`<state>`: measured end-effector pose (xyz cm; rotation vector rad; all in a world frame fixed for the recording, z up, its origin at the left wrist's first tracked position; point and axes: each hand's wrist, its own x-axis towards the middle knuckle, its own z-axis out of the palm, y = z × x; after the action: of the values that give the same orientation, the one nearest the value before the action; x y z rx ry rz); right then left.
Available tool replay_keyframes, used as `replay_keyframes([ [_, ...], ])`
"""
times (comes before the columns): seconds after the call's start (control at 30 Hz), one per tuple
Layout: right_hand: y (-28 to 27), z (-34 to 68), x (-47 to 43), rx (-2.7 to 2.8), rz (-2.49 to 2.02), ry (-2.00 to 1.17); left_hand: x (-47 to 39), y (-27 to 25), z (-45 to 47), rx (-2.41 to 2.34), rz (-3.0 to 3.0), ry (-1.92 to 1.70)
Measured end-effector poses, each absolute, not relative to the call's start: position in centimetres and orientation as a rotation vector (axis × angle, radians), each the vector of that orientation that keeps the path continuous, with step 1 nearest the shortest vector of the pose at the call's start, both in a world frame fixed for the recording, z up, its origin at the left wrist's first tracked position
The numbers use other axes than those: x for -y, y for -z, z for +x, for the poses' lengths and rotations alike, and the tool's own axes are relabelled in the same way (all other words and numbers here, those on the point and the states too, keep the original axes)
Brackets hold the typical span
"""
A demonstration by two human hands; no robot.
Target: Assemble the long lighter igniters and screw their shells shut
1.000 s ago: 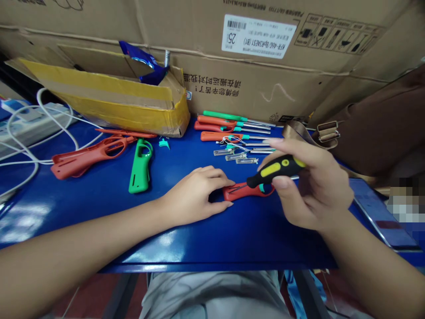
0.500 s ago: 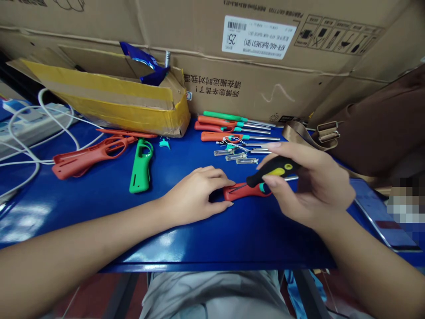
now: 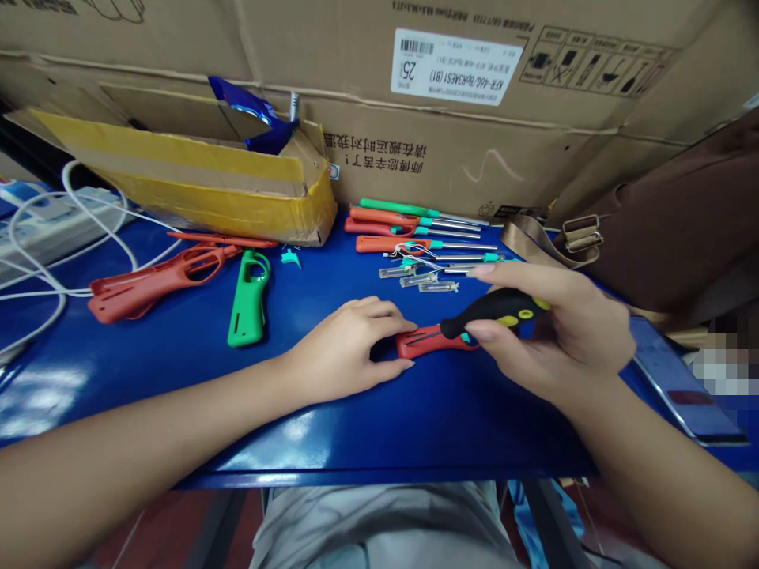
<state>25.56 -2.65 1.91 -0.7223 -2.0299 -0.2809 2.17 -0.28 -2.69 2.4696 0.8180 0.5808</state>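
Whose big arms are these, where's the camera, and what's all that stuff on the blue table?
There's no robot here: these are one person's own bare arms. The camera is worn on the person's head, looking forward and down, so you see roughly what they see. Their left hand pinches the end of a long red plastic handle. Their right hand holds a screwdriver with a chunky black-and-yellow grip, pointing along that handle. Under them is a shiny blue table. Also on it are a green plastic handle with a finger loop, small clear oblong pieces, a long cardboard box with yellow tape, and a flat rectangular phone.
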Motion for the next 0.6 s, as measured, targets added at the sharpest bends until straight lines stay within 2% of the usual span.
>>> replay_keyframes([
  [0.2,-1.05,25.7,2.69,2.121,-0.784,-0.11,0.29,2.62,2.15,-0.819,2.481,-0.581],
  [0.4,-1.63,25.18,2.33,2.02,-0.697,0.201,0.34,2.6,2.11,-0.821,2.481,-0.574],
  [0.6,-1.25,25.38,2.53,2.089,-0.793,-0.142,0.36,2.69,2.08,-0.806,2.467,-0.584],
])
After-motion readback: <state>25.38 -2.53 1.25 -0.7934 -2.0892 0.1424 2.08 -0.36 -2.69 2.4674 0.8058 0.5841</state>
